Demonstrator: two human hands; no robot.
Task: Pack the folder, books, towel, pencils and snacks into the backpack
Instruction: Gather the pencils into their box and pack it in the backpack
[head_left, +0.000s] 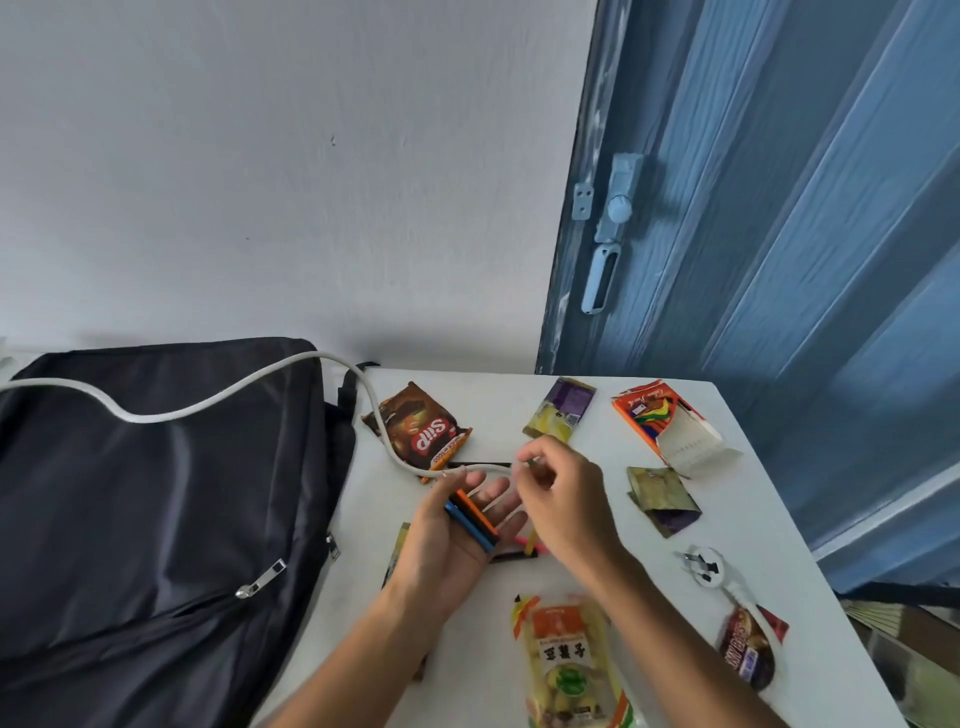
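A black backpack (156, 493) lies at the left, its zipper shut. My left hand (457, 525) is palm up over the white table (597, 566), with several coloured pencils (472, 519) lying across its straight fingers. My right hand (561, 499) hovers just right of it, its fingers curled and pinching a thin pencil near its tip. More pencils (524, 545) lie on the table under the hands. An orange coloured-pencil box (660, 421) stands open at the back right. Snack packets lie around: a brown Siip bag (423, 428), a yellow bag (569, 670) and a chocolate bar (750, 652).
A white cable (208, 402) runs across the backpack and the table to a round plug (704, 566). A purple-yellow packet (561, 410) and a folded green wrapper (662, 501) lie at the back. A blue door (779, 208) stands behind the table's right edge.
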